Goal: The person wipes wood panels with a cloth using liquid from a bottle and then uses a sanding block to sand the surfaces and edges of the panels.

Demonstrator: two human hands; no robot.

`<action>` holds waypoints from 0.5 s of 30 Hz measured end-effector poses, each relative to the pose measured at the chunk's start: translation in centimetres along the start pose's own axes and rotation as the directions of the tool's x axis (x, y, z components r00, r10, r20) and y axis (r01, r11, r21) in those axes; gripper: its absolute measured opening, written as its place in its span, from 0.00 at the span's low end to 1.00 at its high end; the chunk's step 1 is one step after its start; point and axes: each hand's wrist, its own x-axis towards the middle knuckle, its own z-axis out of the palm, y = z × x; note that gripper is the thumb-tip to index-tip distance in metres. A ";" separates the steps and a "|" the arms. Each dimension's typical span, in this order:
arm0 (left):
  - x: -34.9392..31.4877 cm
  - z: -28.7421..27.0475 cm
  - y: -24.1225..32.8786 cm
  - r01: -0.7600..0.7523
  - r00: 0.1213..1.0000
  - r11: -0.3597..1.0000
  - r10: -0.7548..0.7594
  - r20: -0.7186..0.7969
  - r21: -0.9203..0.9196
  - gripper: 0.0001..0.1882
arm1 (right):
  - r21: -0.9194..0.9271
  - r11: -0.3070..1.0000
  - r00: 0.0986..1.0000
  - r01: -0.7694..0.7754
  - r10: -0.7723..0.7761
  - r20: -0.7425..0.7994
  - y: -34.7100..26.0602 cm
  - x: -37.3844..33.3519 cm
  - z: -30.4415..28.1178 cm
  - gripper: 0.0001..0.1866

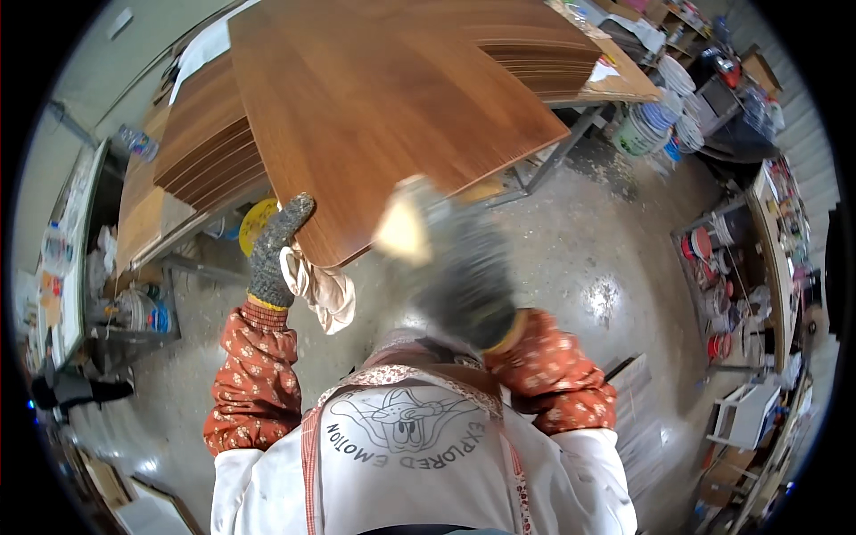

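A large brown wood panel [383, 98] lies in front of me, its near corner pointing toward me. My left hand [278, 254], in a dark grey knit glove, is closed at the panel's left edge, fingertips against the wood. A cream cloth [325, 290] is bunched in that hand and hangs below the corner. My right hand [468, 276], in a similar glove, is smeared by motion just off the panel's near edge. It holds a pale yellowish block-like thing [404, 230], too blurred to name exactly.
Stacked brown panels [214, 134] lie under the large one at left, with more panels [539, 53] at right. A yellow bucket [259, 225] stands below on the left. White buckets [644, 127] are at back right. Cluttered shelves [713, 276] line the right side.
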 end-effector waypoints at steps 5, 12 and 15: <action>0.0 -0.7 -0.1 -0.024 0.999 0.992 0.020 0.033 0.124 0.16 | -0.089 0.979 0.981 0.186 -0.180 0.075 -5.2 -0.4 0.9 0.33; 1.8 0.0 1.0 0.473 0.857 0.723 -0.510 0.072 -0.504 0.14 | -0.295 0.954 0.953 0.057 -0.140 -0.269 10.1 1.4 -3.9 0.34; 1.0 -0.8 0.9 0.468 0.849 0.693 -0.524 0.063 -0.549 0.13 | -0.244 0.874 0.890 -0.421 0.345 -0.300 14.0 3.2 -8.3 0.29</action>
